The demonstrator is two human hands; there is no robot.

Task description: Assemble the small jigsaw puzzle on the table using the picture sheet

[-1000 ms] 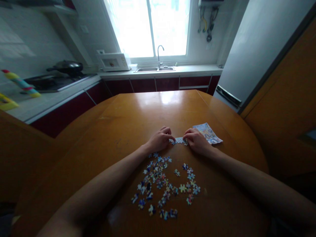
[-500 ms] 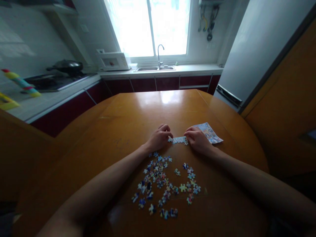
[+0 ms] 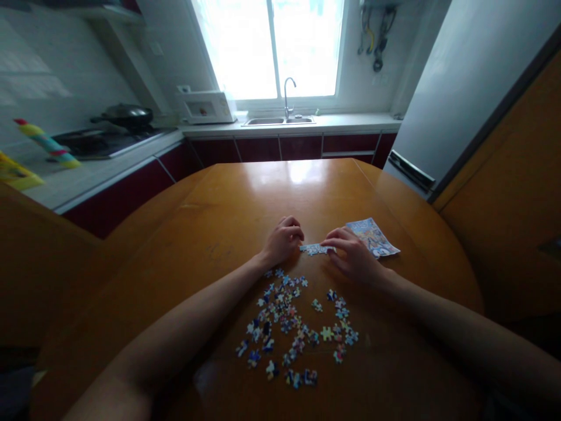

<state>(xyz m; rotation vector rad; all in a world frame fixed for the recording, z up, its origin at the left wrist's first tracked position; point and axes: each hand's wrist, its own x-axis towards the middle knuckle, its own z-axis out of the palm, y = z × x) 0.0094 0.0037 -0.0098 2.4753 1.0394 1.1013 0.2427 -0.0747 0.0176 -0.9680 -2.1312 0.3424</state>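
Observation:
A short strip of joined jigsaw puzzle pieces (image 3: pixel 312 249) lies on the wooden table between my two hands. At its left end, my left hand (image 3: pixel 284 238) rests with curled fingers; whether anything is inside them is hidden. My right hand (image 3: pixel 348 250) has its fingers over the strip's right end and the thumb below it, gripping that end. Beyond the right hand lies a printed picture sheet (image 3: pixel 373 235), partly covered by it. Nearer to me, many loose jigsaw pieces (image 3: pixel 284 310) are scattered between my forearms, with a yellowish piece (image 3: pixel 326 333) among them.
The rounded wooden table (image 3: pixel 245 204) fills the foreground. Behind it run a counter with a sink (image 3: pixel 265 121) and faucet, and a white microwave (image 3: pixel 208 107). A lidded pan (image 3: pixel 127 115) sits on the stove at left. A refrigerator (image 3: pixel 460 76) stands at right.
My left fingers have drawn slightly left, off the strip's end. My right fingers have shifted a little left over the strip, the thumb now showing apart below. The view has shifted slightly.

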